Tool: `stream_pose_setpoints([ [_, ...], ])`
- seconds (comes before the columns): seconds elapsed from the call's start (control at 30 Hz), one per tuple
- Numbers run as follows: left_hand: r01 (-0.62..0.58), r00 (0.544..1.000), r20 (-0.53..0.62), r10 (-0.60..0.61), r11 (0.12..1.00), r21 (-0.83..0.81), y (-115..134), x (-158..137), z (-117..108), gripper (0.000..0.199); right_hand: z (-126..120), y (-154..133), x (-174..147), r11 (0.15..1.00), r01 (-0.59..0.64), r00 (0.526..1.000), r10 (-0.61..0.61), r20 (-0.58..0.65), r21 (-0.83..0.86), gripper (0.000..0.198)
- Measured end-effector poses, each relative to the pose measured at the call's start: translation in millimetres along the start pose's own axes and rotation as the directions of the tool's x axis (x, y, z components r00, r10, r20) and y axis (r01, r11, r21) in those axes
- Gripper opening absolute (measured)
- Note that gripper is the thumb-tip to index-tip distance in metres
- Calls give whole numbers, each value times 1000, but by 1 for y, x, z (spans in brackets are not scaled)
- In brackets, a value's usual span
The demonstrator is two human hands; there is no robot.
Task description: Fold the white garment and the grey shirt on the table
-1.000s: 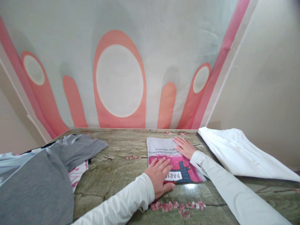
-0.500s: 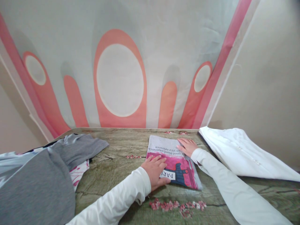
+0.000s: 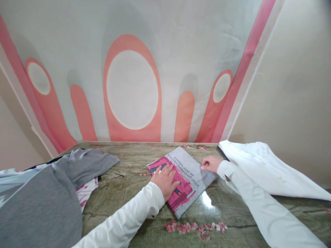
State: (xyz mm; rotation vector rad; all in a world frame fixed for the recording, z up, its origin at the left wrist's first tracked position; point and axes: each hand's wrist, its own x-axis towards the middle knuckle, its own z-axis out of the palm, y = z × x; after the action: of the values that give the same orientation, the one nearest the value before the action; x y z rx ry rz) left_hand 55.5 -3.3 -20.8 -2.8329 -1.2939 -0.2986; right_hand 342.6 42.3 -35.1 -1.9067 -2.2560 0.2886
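A folded grey T-shirt (image 3: 190, 162) with a pink print and dark lettering lies turned at an angle on the table. My left hand (image 3: 165, 182) rests flat on its pink print, fingers spread, covering part of the picture. At the shirt's far right edge is my right hand (image 3: 211, 163), its fingers curled together on the edge of the cloth. The fingertips are partly hidden, so how much fabric they pinch is unclear.
A pile of clothes with a grey garment (image 3: 51, 193) on top lies at the left. White folded clothing (image 3: 266, 168) lies at the right. The wood-patterned table (image 3: 116, 213) has printed pink flowers and ends at a wall with a red-and-white poster (image 3: 131, 134).
The folded T-shirt has turned clockwise, its lettered end swinging toward the right. My right hand has gone from flat on the shirt to curled at its edge; my left hand stays on the print.
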Motion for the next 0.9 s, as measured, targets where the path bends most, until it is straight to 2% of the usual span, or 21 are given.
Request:
stream_pose_setpoints([
  [0.13, -71, 997, 1, 71, 996, -47, 11, -5, 11, 55, 6, -6, 8, 995, -57, 993, 65, -94, 84, 18],
  [0.37, -84, 996, -2, 84, 995, -54, 12, -7, 17, 56, 29, -12, 17, 980, -138, 976, 159, -150, 140, 22],
  [0.63, 33, 994, -101, -35, 999, -26, -1, 0, 9, 54, 34, -11, 18, 983, -159, 969, 173, -177, 90, 22],
  [0.9, 67, 996, -64, -69, 997, -42, -10, 0, 20, 58, 36, -12, 18, 982, -176, 962, 186, -201, 68, 11],
])
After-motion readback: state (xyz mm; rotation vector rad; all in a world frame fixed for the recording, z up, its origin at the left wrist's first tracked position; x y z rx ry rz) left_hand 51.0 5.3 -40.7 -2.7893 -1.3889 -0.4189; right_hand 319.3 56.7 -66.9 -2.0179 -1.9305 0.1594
